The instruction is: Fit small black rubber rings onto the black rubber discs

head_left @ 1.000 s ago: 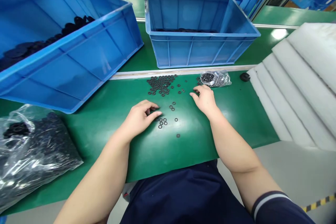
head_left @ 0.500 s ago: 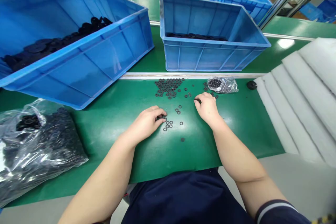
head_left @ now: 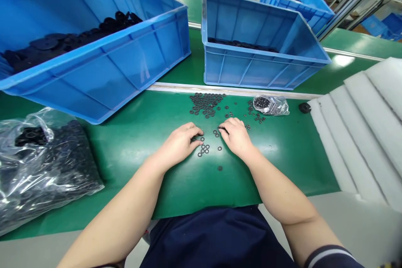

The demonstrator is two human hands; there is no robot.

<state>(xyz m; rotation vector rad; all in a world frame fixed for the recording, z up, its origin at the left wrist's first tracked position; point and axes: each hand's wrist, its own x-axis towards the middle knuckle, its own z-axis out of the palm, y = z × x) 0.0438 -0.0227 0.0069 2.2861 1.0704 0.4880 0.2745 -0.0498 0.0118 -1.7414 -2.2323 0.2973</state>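
My left hand [head_left: 182, 143] rests low over the green tabletop, thumb and fingertips apart, with a small black ring [head_left: 202, 139] between them. Something dark shows under its curled fingers, too hidden to name. Just below its thumb lies a loose group of rings [head_left: 203, 150]. My right hand [head_left: 235, 135] is close by on the right, its thumb and forefinger drawn together at a small dark ring [head_left: 219, 128]. Beside those fingertips lie two more rings [head_left: 216, 133]. A single ring [head_left: 220, 148] lies nearer me, and a dark disc [head_left: 220, 168] is closer still.
Many black rings [head_left: 205, 104] are piled farther back. A small clear bag of black parts [head_left: 270, 105] lies at right, a big one [head_left: 53, 171] at left. Blue bins [head_left: 147, 50] [head_left: 251, 69] stand behind. White foam sheets [head_left: 351, 130] lean at the right.
My right hand has moved left and slightly nearer me, away from the small parts by the bag, to beside the rings. My left hand stays nearly in place. The view has shifted slightly.
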